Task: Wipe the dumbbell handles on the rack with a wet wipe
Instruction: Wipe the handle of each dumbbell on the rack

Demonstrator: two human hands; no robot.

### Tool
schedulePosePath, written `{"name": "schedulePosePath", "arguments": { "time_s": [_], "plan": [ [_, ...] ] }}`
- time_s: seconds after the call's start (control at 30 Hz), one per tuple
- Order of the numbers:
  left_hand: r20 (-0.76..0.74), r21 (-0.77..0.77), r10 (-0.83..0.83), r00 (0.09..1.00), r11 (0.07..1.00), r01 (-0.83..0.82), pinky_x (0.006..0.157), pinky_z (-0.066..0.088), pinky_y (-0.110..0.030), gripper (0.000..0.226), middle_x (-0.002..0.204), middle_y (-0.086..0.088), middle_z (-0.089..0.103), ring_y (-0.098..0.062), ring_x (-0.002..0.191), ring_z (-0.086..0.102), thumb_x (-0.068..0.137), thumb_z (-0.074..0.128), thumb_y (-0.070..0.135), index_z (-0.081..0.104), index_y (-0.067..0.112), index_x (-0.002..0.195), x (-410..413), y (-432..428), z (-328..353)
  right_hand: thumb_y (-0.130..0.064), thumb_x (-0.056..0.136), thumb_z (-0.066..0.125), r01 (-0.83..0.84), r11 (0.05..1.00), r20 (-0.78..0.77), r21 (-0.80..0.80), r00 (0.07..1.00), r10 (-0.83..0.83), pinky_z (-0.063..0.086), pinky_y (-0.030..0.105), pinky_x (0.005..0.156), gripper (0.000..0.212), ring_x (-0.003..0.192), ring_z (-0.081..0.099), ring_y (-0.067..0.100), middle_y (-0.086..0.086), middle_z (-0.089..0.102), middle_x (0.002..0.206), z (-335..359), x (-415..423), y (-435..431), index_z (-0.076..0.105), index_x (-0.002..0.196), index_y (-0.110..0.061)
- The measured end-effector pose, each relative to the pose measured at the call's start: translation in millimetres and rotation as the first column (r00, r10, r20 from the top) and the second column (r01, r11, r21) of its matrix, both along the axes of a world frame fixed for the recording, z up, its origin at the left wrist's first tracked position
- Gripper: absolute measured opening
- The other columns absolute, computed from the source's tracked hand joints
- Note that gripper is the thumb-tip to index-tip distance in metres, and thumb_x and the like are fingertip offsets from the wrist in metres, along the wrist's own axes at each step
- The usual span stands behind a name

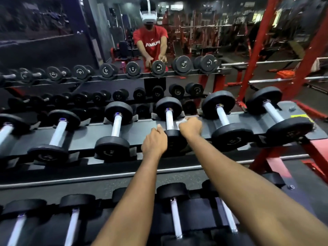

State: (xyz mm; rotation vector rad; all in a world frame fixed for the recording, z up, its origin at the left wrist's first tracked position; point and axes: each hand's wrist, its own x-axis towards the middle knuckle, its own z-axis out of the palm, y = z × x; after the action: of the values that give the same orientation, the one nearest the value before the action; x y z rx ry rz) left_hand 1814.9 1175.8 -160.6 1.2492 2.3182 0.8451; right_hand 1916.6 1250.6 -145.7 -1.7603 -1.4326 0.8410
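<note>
Dumbbell handles [116, 125] look smooth, glossy metal (heads [112, 148] matt black, rubbery); the rack [139, 126] is matt grey.

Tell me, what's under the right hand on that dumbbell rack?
A white wet wipe peeks out beneath the right hand, beside the dumbbell handle. The hand covers the rest of the wipe.

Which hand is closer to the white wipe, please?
Right. The right hand holds the wipe against the dumbbell handle; the left hand is on the handle's other side, beside the near weight.
</note>
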Motion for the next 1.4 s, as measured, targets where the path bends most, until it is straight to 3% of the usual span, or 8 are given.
{"name": "schedulePosePath", "arguments": {
  "time_s": [0.33,0.53,0.63,0.8,0.97,1.2,1.3,1.4],
  "plan": [
    [0.026,0.028,0.157,0.987,0.987,-0.158,0.097,0.039,-0.043,0.057,0.131,-0.021,0.06,-0.04,0.121,0.054,0.107,0.016,0.038,0.058,0.004,0.126,20.1,10.4,-11.0,-0.025,0.076,0.055,-0.248,0.93,-0.003,-0.273,0.967,0.256,0.054,0.035,0.09,0.041,0.106,0.064,0.031,0.015,0.067,0.116,-23.6,-21.0,38.5,0.067,0.109,-0.005],
    [0.086,0.134,0.105,0.991,0.984,-0.116,0.096,0.038,-0.044,0.054,0.127,-0.025,0.061,-0.041,0.117,0.055,0.108,0.016,0.035,0.057,0.004,0.121,13.0,11.1,-21.8,-0.026,0.086,0.051,-0.141,0.96,0.013,-0.242,0.989,0.148,0.04,0.027,0.07,0.036,0.103,0.062,0.032,0.013,0.067,0.116,-18.8,-18.2,22.6,0.067,0.111,-0.006],
    [0.103,0.175,0.074,0.992,0.98,-0.092,0.095,0.037,-0.043,0.052,0.124,-0.025,0.061,-0.04,0.115,0.055,0.108,0.016,0.033,0.057,0.003,0.119,9.5,10.0,-25.6,-0.021,0.089,0.051,-0.044,0.98,-0.001,-0.194,0.999,0.044,0.039,0.028,0.073,0.033,0.109,0.06,0.037,0.018,0.064,0.119,-19.7,-16.7,22.8,0.064,0.113,-0.003],
    [0.16,0.187,0.044,0.986,0.98,-0.074,0.092,0.037,-0.04,0.05,0.123,-0.024,0.061,-0.038,0.113,0.055,0.108,0.016,0.034,0.056,0.006,0.119,5.5,8.2,-26.7,-0.02,0.088,0.046,-0.212,0.942,-0.015,-0.259,0.976,0.216,0.048,0.033,0.084,0.025,0.109,0.061,0.032,0.019,0.064,0.12,-18.3,-22.6,25.7,0.064,0.101,-0.008],
    [0.181,0.16,0.04,0.983,0.985,-0.07,0.086,0.035,-0.039,0.05,0.123,-0.023,0.061,-0.038,0.113,0.055,0.107,0.014,0.035,0.055,0.009,0.119,4.6,8.6,-29.0,-0.02,0.093,0.043,-0.027,0.985,0.081,-0.172,0.996,0.041,0.045,0.033,0.09,0.037,0.117,0.056,0.035,0.019,0.061,0.126,-20.3,-15.3,21.4,0.063,0.118,0.0],
    [0.163,0.146,0.041,0.986,0.987,-0.065,0.081,0.032,-0.037,0.05,0.122,-0.02,0.062,-0.037,0.11,0.056,0.107,0.013,0.037,0.054,0.012,0.12,2.7,7.3,-30.1,-0.014,0.099,0.029,-0.2,0.947,0.07,-0.251,0.972,0.224,0.042,0.035,0.097,0.043,0.126,0.049,0.036,0.022,0.052,0.136,-21.2,-17.2,22.8,0.052,0.131,0.004],
    [0.135,0.127,0.065,0.989,0.989,-0.082,0.08,0.036,-0.038,0.049,0.118,-0.019,0.064,-0.037,0.107,0.059,0.106,0.014,0.039,0.051,0.012,0.122,5.1,6.1,-28.1,-0.018,0.095,0.04,-0.019,0.996,0.135,-0.085,0.99,0.03,0.043,0.035,0.086,0.036,0.115,0.055,0.038,0.023,0.06,0.125,-26.6,-13.5,18.9,0.062,0.115,0.004],
    [0.111,0.11,0.077,0.991,0.99,-0.09,0.077,0.034,-0.037,0.048,0.116,-0.02,0.065,-0.038,0.106,0.06,0.106,0.015,0.039,0.049,0.009,0.122,7.0,5.2,-26.4,-0.013,0.098,0.036,-0.105,0.984,0.17,-0.145,0.977,0.129,0.042,0.035,0.088,0.038,0.118,0.053,0.038,0.025,0.056,0.13,-25.3,-12.4,19.1,0.058,0.122,0.006]
  ]
}}
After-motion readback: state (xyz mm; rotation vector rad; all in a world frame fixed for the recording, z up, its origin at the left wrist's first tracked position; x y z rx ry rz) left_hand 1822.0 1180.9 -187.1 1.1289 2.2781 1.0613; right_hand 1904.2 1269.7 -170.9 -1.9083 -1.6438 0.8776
